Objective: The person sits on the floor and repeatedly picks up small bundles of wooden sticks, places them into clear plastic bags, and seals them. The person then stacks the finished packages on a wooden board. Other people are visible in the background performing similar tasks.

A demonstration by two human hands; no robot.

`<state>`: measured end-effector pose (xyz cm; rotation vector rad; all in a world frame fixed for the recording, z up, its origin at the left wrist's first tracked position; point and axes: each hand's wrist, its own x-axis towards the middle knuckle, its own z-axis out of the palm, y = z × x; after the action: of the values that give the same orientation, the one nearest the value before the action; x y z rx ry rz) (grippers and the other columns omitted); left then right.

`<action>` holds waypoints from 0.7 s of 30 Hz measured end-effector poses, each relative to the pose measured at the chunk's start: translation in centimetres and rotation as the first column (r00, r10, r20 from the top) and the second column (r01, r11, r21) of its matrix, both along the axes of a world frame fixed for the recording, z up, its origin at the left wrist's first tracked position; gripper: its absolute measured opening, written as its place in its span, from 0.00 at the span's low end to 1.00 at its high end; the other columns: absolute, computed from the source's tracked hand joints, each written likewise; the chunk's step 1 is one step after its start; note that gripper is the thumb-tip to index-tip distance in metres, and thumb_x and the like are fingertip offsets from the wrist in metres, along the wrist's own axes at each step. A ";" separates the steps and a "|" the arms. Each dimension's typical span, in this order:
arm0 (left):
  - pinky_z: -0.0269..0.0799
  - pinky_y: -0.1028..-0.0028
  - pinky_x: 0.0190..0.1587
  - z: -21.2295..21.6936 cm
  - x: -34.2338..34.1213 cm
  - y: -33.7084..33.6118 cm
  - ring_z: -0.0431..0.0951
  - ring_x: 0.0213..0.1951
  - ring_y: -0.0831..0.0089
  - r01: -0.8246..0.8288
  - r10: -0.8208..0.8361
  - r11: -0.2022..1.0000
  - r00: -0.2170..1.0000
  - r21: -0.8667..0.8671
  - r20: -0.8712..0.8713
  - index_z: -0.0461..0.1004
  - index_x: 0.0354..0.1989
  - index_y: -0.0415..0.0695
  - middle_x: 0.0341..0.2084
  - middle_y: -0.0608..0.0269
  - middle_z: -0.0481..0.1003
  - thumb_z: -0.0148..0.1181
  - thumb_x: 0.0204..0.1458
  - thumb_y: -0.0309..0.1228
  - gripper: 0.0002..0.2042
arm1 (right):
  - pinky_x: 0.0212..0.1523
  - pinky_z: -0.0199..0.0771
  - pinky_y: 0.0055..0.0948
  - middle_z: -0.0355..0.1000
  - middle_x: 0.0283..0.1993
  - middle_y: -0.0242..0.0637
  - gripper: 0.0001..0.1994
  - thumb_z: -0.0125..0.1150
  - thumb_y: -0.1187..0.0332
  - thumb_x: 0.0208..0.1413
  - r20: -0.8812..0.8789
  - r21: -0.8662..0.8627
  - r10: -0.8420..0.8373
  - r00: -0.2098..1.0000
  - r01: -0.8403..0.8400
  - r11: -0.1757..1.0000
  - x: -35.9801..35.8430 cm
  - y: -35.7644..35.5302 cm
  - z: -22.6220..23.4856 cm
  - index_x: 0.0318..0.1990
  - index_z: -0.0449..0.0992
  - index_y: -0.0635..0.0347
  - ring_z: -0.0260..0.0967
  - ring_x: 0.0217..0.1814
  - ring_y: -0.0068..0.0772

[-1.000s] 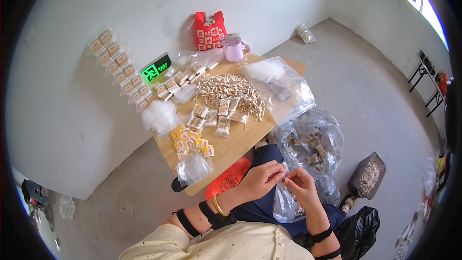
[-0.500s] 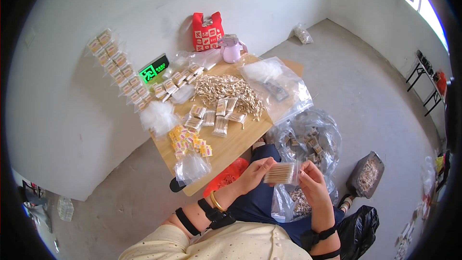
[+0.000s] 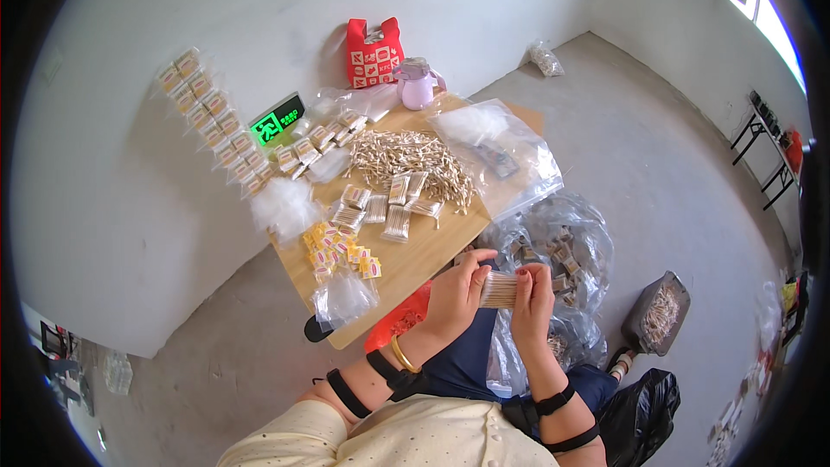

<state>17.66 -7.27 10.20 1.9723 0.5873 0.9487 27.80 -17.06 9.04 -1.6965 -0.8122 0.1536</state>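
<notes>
Just off the table's front edge, a small clear bag of cotton swabs (image 3: 498,291) is held between my two hands. My left hand (image 3: 456,296) grips its left end, thumb against the bag. At the other end, my right hand (image 3: 532,301) pinches it with thumb and fingers. The swabs inside lie side by side. On the wooden table (image 3: 432,251) are a heap of loose cotton swabs (image 3: 406,160) and several filled swab bags (image 3: 396,223). Yellow-and-white labels (image 3: 333,246) lie nearer the table's left edge, beside empty clear bags (image 3: 346,298).
A lilac jug (image 3: 417,88) and a red carrier bag (image 3: 373,52) stand at the table's back. Large plastic sacks (image 3: 575,233) sit right of the table. A grey bin of swabs (image 3: 659,316) and a black bag (image 3: 640,406) are on the floor.
Both hands have moved slightly up, and the right has shifted left, closer to the left hand. My right fingers now cover the bag's right end.
</notes>
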 end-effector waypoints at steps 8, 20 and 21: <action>0.68 0.65 0.29 0.0 0.6 0.2 0.75 0.23 0.58 0.009 0.003 0.987 0.997 -0.161 0.072 0.63 0.46 0.40 0.19 0.54 0.71 0.47 0.65 0.33 0.10 | 0.35 0.64 0.26 0.67 0.30 0.36 0.08 0.46 0.68 0.67 -0.084 0.063 0.018 0.996 -0.013 0.998 -0.3 0.7 0.9 0.43 0.69 0.63 0.63 0.32 0.25; 0.66 0.69 0.27 1.2 2.1 1.4 0.72 0.21 0.63 -0.123 0.117 0.991 0.988 0.048 0.104 0.62 0.52 0.39 0.18 0.58 0.68 0.52 0.61 0.28 0.13 | 0.36 0.65 0.30 0.70 0.31 0.38 0.14 0.41 0.62 0.69 -0.066 0.097 -0.056 0.996 0.062 0.993 0.5 1.5 1.0 0.41 0.71 0.61 0.66 0.32 0.31; 0.63 0.73 0.26 0.3 2.1 1.8 0.68 0.21 0.72 -0.101 0.111 0.992 0.984 -0.081 0.141 0.61 0.51 0.39 0.18 0.62 0.65 0.51 0.62 0.28 0.12 | 0.36 0.66 0.30 0.70 0.31 0.39 0.14 0.41 0.62 0.69 -0.053 0.108 -0.053 0.997 0.058 0.992 0.3 1.7 1.3 0.41 0.71 0.61 0.66 0.32 0.31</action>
<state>19.79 -5.43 10.50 1.8038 0.6404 1.1102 28.07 -15.31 10.37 -1.6036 -0.7233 0.1106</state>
